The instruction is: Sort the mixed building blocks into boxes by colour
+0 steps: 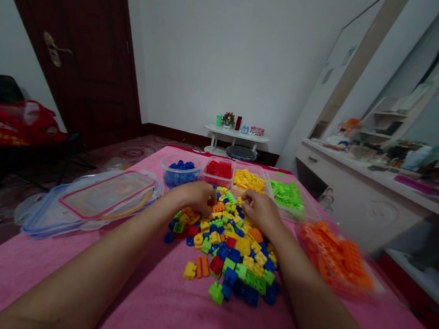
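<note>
A mixed heap of toy building bricks (233, 242) in yellow, blue, green, red and orange lies on the pink cloth (152, 284). At the far left side of the heap, my left hand (199, 197) reaches down with curled fingers. Its fingertips are mostly hidden, so what they grip cannot be made out. My right hand (260, 209) is at the heap's far right side, thumb and fingers drawn together. Anything between them is too small to name. Near the front, a yellow brick (189, 270) and two thin orange bricks (202, 267) lie slightly apart.
Beyond the heap stand tubs of blue bricks (181, 172), red bricks (219, 169), yellow bricks (249, 179) and green bricks (287, 194). A tub of orange bricks (334, 258) sits by my right forearm. Stacked clear lids (106, 197) lie left.
</note>
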`<state>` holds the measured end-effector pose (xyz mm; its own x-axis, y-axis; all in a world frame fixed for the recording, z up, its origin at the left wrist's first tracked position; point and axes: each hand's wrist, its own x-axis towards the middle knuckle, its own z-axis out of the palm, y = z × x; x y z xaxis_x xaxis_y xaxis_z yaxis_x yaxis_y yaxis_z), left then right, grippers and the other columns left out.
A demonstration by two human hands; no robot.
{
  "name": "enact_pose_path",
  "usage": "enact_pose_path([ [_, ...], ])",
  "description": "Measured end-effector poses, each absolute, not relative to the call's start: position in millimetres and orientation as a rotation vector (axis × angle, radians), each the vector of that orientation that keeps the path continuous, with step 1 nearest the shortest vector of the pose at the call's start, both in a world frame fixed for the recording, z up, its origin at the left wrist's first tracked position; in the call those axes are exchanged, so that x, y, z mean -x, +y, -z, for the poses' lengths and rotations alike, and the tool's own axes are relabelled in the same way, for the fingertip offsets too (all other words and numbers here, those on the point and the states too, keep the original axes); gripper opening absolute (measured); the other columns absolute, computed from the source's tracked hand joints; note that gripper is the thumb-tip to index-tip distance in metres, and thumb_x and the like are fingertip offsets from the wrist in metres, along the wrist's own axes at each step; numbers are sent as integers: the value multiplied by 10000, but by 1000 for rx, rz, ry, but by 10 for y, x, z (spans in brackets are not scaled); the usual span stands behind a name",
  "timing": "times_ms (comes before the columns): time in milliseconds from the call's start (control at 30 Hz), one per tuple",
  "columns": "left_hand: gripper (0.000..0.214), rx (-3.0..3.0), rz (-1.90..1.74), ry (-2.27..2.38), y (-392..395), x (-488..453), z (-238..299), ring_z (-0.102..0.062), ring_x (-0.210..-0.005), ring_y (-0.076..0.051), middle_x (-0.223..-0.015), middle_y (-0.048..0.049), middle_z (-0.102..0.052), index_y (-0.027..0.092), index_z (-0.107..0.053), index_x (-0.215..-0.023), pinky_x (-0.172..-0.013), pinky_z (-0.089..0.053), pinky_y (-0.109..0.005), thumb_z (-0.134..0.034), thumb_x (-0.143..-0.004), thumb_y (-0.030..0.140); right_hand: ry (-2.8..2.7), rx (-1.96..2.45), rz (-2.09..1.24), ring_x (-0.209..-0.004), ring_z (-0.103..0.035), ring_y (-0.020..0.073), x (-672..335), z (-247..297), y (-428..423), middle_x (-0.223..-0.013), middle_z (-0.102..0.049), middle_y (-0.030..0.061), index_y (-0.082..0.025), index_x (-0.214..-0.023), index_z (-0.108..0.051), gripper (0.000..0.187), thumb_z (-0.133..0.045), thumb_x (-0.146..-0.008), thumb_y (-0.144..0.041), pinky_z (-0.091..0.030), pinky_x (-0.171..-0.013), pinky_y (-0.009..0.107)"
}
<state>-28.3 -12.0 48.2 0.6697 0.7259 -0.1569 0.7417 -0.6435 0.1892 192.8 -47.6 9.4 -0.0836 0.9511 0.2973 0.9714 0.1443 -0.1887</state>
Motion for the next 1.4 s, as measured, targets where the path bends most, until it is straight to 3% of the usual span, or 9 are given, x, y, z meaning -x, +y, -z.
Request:
enact_pose_path([
  [133,489,-2781,171,1228,-218,178,-441,-618,-803,-208,-959,-57,-684,215,-672,-1004,-640,-435,-240,-726,-551,391,-2045,1888,4,-683,-589,136,-2036,-249,-469,-824,-687,36,-211,-985,-684,297,-509,-746,-197,-347,-585,224],
  [233,440,-2793,118,1216,-234,152,-423,-623,-804,-214,-941,-57,-687,210,-667,-1003,-625,-437,-247,-690,-576,316,-2112,1957,-136,-631,-580,126,-2110,-315,-476,-721,-673,25,-186,-831,-711,242,-509,-704,-152,-349,-571,219],
  [367,362,-2787,110,1218,-187,177,-398,-618,-736,-195,-874,-52,-695,196,-689,-929,-585,-429,-234,-642,-572,231,-2179,2078,-239,-638,-567,138,-2109,-283,-518,-700,-650,13,-192,-736,-673,113,-626,-635,-208,-337,-550,226],
  [467,328,-2746,106,1194,-148,200,-394,-614,-693,-181,-830,-48,-700,189,-705,-886,-584,-443,-227,-626,-569,226,-2181,2162,-274,-661,-567,149,-2073,-240,-539,-727,-645,11,-202,-738,-646,171,-694,-580,-244,-325,-535,228],
  [633,422,-2265,-124,1255,-109,199,-430,-595,-546,-141,-693,-17,-660,172,-639,-1045,-496,-455,-208,-571,-633,229,-2172,2193,-249,-701,-574,148,-2035,-241,-542,-774,-650,18,-208,-735,-635,179,-630,-578,-122,-316,-544,223],
  [900,193,-1703,-559,1152,-119,165,-503,-524,-533,-99,-645,-1,-558,138,-594,-800,-432,-379,-163,-486,-686,251,-2119,2095,-109,-761,-587,161,-2128,-308,-490,-830,-658,34,-217,-800,-668,164,-596,-655,-191,-355,-610,238],
  [1033,182,-1922,-355,1170,-115,202,-467,-382,-440,-67,-499,36,-457,142,-573,-632,-395,-262,-172,-530,-683,311,-2159,2317,-104,-745,-597,199,-2141,-363,-543,-819,-663,76,-183,-778,-670,277,-662,-651,-429,-353,-563,261],
  [1100,193,-2123,-197,1158,-113,202,-428,-424,-470,-76,-518,26,-514,141,-618,-625,-424,-292,-179,-587,-649,330,-2159,2419,-152,-744,-604,210,-2108,-382,-585,-845,-667,91,-170,-819,-670,378,-686,-614,-487,-359,-551,265],
  [1400,244,-2670,139,1429,-473,-17,-523,-606,-655,-194,-716,-101,-692,129,-725,-763,-548,-416,-231,-610,-591,259,-2115,2340,-124,-616,-578,174,-2100,-352,-544,-681,-644,75,-154,-674,-656,227,-633,-627,-375,-301,-477,247],
])
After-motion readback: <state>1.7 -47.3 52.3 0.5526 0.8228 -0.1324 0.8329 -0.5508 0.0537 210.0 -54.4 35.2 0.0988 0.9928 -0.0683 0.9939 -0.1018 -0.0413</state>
